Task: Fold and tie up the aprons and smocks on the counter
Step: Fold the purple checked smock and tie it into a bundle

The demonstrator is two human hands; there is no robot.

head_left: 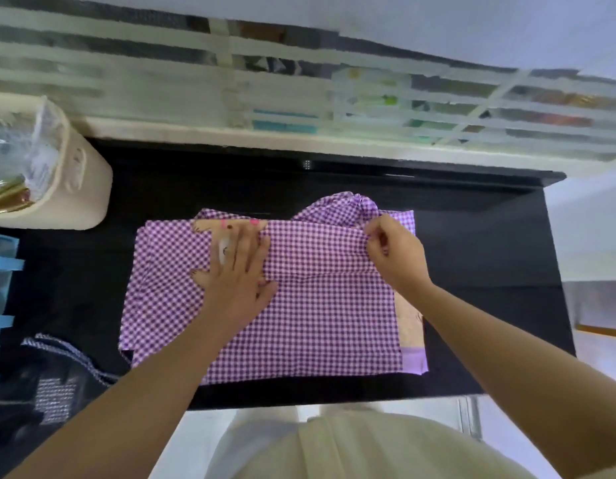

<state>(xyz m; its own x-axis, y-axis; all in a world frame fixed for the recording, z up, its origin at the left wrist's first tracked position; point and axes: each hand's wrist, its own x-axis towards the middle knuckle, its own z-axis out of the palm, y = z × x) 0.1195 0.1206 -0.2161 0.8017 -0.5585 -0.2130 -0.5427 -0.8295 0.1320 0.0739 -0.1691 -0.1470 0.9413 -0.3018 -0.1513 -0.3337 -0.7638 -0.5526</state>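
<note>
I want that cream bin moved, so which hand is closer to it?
Left. The left hand presses flat on the checked cloth, right of the bin; the right hand pinches the cloth's fold farther right.

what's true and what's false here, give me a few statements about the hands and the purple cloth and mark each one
1. The left hand lies flat on the purple checked cloth. True.
2. The right hand hangs open, touching nothing. False: it pinches a fold of the cloth at its far edge.
3. The cloth lies on a white counter. False: the counter is black.
4. A cream bin stands at the far left. True.
5. A dark garment is piled on top of the purple cloth. False: the dark garment lies to the cloth's left, at the near side.
</note>
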